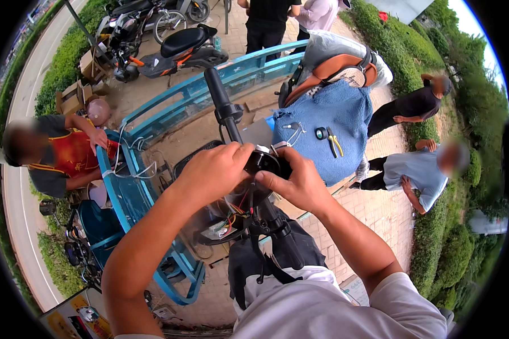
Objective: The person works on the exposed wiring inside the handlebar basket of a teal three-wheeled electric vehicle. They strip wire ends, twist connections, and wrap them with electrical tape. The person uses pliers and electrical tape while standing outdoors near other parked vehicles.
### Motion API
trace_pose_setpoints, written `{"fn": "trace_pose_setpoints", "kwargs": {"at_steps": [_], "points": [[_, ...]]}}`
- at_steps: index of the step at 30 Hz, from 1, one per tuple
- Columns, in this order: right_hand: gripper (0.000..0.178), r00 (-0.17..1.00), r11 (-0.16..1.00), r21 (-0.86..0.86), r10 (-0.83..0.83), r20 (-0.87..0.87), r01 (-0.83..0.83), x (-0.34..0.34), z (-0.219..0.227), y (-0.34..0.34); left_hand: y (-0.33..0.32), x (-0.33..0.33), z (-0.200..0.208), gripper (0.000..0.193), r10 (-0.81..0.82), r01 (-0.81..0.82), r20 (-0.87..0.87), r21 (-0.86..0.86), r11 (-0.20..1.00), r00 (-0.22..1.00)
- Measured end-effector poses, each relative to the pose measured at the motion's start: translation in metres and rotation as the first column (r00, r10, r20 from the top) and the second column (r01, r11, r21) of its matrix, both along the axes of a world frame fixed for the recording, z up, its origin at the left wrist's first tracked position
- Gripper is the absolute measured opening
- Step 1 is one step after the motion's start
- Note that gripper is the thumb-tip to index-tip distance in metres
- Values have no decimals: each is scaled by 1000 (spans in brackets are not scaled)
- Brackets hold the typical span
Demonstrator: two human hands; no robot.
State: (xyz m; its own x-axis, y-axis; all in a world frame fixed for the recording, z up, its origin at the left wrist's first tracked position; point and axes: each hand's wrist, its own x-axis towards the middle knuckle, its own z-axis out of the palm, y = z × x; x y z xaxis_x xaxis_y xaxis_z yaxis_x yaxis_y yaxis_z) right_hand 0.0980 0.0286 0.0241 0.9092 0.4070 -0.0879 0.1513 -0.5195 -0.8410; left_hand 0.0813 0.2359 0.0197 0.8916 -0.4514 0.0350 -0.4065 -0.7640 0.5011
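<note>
A round black housing (pixel 264 164) sits at the middle of a black handlebar (pixel 223 104). My left hand (pixel 218 169) is closed on its left side, with the fingertips at its top edge. On the other side my right hand (pixel 300 179) grips it, thumb across the front and fingers behind. Below the housing hang several thin coloured wires (pixel 232 217), bare of any cover. To the right, a blue towel (pixel 345 104) carries yellow-handled pliers (pixel 335 144), a roll of black tape (pixel 321 133) and a pale cable with a connector (pixel 293 127).
A blue metal rail (pixel 181 90) curves around the far and left sides. At the left a person in a red apron (pixel 76 150) leans on it. Two people (pixel 418 169) stand at the right, others at the back. An orange-and-black scooter (pixel 175 53) is parked beyond.
</note>
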Motion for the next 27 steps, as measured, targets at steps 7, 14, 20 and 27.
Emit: {"fn": "trace_pose_setpoints", "kwargs": {"at_steps": [7, 14, 20, 27], "points": [[45, 987, 978, -209, 48, 151, -15, 3, 4, 9, 7, 4, -6, 43, -82, 75, 102, 75, 994, 991], [44, 978, 976, -216, 29, 208, 17, -3, -4, 7, 6, 8, -7, 39, -98, 91, 144, 50, 995, 985], [44, 959, 979, -195, 113, 259, -63, -3, -5, 7, 8, 4, -5, 36, -101, 89, 206, 66, 994, 973], [45, 957, 965, -261, 74, 280, 2, -5, -8, 12, 10, 9, -6, 36, -126, 120, 143, 48, 992, 982]]}}
